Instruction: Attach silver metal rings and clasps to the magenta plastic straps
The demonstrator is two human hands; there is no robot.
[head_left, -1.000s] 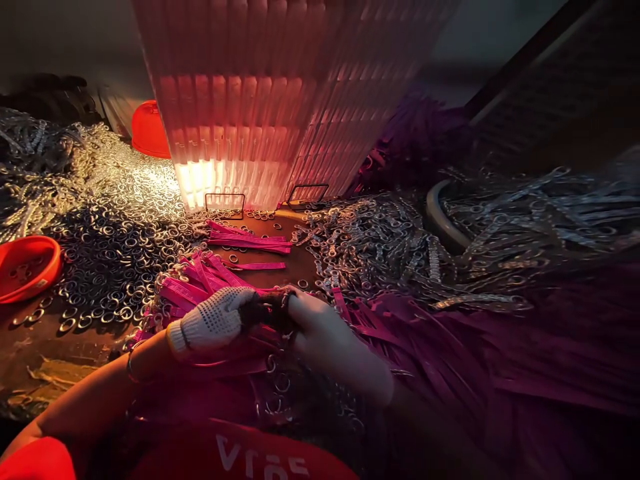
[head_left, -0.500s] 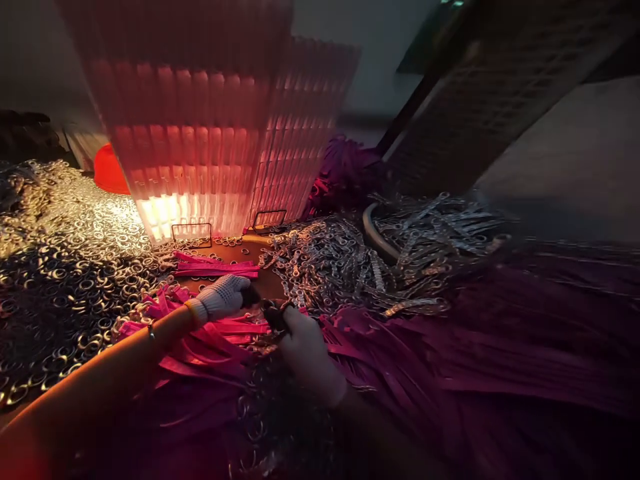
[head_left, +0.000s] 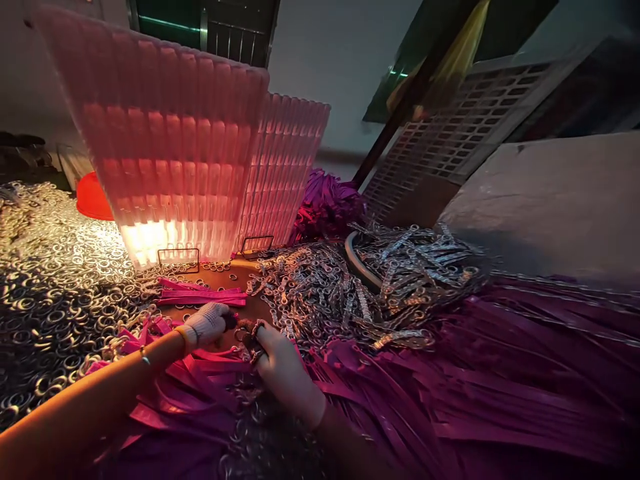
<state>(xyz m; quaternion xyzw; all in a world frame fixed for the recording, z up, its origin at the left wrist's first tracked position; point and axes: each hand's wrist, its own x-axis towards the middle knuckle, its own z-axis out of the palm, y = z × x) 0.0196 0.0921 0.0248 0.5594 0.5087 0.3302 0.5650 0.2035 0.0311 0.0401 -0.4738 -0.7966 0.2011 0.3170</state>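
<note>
My left hand, in a white dotted glove, is closed, its fingertips in shadow over the brown work surface. What they pinch is too dark to name. Close to its right, my right hand has its fingers curled together around something dark that I cannot make out. Magenta strips lie flat just beyond my left hand. More pink strips spread under my left wrist. Small metal rings fill the dark area below my hands.
A large heap of rings covers the left. Metal chain-like pieces are piled at centre right, beside a curved rim. Tall ribbed translucent panels stand behind, near a red bowl-shaped object. Purple strips cover the right.
The view has shifted, so the scene sits lower and slightly left, with more of the wall and window showing. Both hands stay close together, their fingers still closed.
</note>
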